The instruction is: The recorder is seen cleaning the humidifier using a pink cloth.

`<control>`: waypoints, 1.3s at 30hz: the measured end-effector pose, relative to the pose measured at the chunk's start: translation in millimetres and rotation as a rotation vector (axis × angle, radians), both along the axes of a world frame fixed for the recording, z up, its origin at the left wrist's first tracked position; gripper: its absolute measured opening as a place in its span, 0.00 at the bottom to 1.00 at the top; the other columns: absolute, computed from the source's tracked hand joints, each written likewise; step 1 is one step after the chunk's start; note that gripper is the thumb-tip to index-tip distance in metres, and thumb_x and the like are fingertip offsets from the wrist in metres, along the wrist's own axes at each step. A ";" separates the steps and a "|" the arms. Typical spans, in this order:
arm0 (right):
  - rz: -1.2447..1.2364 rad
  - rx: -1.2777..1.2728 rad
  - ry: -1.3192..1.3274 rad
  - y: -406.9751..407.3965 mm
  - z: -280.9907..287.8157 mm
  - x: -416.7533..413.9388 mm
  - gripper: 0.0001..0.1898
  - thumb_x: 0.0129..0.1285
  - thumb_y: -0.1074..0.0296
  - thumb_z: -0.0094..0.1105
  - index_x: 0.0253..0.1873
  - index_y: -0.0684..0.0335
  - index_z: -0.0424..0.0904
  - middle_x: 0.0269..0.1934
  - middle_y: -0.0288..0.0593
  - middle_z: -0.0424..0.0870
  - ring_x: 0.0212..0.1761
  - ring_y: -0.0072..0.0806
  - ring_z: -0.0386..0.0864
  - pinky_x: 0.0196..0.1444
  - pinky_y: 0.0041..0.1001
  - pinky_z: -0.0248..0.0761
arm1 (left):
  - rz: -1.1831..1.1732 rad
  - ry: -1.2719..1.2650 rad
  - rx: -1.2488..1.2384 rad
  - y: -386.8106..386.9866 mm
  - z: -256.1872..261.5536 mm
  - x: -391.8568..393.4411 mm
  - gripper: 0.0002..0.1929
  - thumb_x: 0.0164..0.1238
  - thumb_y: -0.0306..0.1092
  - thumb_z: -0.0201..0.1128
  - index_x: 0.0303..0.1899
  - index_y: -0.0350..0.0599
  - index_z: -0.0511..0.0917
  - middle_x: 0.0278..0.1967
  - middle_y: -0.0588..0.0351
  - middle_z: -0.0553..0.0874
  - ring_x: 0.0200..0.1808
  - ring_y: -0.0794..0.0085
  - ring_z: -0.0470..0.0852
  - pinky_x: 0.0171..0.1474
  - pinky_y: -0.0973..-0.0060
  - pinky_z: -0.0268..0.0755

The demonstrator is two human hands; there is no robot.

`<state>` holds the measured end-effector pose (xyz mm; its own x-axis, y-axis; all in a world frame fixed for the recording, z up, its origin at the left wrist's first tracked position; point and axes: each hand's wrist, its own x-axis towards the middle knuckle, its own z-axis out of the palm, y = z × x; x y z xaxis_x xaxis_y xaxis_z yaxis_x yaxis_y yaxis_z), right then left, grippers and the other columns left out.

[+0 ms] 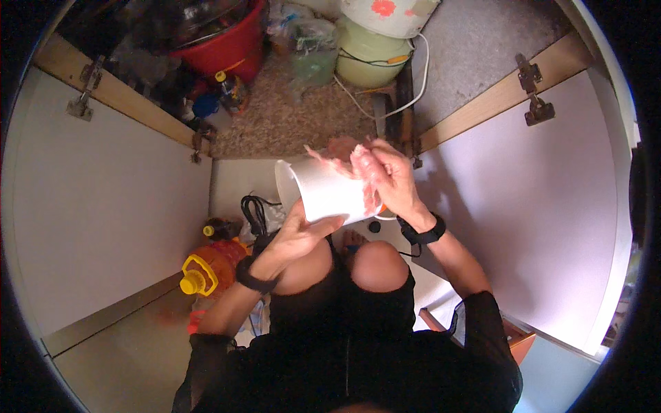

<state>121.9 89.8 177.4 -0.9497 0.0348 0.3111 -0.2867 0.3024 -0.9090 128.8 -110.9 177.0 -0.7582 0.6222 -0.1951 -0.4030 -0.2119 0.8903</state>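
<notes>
My left hand point(302, 229) grips the lower left side of a white plastic bucket point(330, 193), thumb along its outer wall. The bucket lies tipped on its side in the air above my knees, its mouth facing left. In my right hand point(390, 175) is a crumpled pink rag point(341, 168), pressed to the base end of the bucket. Part of the rag hangs over the wall, and its fingers-side folds are blurred. A bit of white handle shows beneath my right hand.
Open cabinet doors, left point(113, 196) and right point(526, 206), flank me. Inside stand a red basin point(232, 51), a pale green bucket point(366, 57), a white cord point(426, 72) and a yellow-capped bottle point(232, 93). An oil jug point(214, 268) and coiled black cable point(253, 211) sit near my left arm.
</notes>
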 end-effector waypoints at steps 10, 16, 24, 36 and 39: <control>0.004 0.386 -0.112 -16.5 22.5 8.1 0.11 0.66 0.69 0.52 0.52 0.59 0.76 0.49 0.45 0.73 0.49 0.34 0.76 0.56 0.41 0.69 | -0.085 0.109 -0.054 -1.2 -6.7 -2.8 0.22 0.61 0.18 0.62 0.57 0.40 0.71 0.49 0.59 0.80 0.51 0.75 0.77 0.56 0.74 0.72; 0.314 0.551 0.242 -38.6 32.1 17.0 0.22 0.56 0.71 0.56 0.58 0.57 0.74 0.57 0.44 0.71 0.66 0.42 0.63 0.69 0.49 0.50 | 0.010 0.126 0.072 -1.9 -9.8 -1.0 0.17 0.63 0.21 0.60 0.55 0.39 0.73 0.50 0.58 0.80 0.54 0.73 0.76 0.57 0.73 0.70; 0.218 0.693 0.045 -23.0 23.0 -12.0 0.15 0.57 0.65 0.55 0.50 0.56 0.77 0.53 0.42 0.75 0.58 0.41 0.71 0.62 0.43 0.62 | -0.125 0.034 -0.035 -2.7 -11.4 -3.3 0.20 0.62 0.21 0.59 0.56 0.39 0.71 0.50 0.57 0.80 0.52 0.71 0.78 0.56 0.71 0.71; 0.437 0.868 0.419 -45.1 0.0 23.3 0.23 0.58 0.62 0.54 0.60 0.42 0.73 0.67 0.35 0.64 0.72 0.37 0.57 0.74 0.43 0.46 | -0.134 -0.673 0.870 -19.7 -20.3 -30.2 0.39 0.67 0.69 0.38 0.61 0.40 0.68 0.59 0.47 0.75 0.60 0.59 0.74 0.65 0.58 0.63; 0.394 0.836 0.427 -34.1 -5.6 24.9 0.22 0.58 0.62 0.52 0.60 0.42 0.73 0.66 0.34 0.66 0.72 0.35 0.57 0.73 0.44 0.46 | -0.264 -0.620 0.910 -20.8 -36.2 -34.1 0.39 0.69 0.67 0.36 0.65 0.39 0.63 0.62 0.48 0.72 0.63 0.60 0.71 0.68 0.58 0.59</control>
<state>146.8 55.7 171.8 -0.6507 -0.6405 0.4078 -0.7541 0.6080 -0.2484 94.8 -131.7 140.8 -0.5123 0.8510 0.1158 -0.8492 -0.5220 0.0796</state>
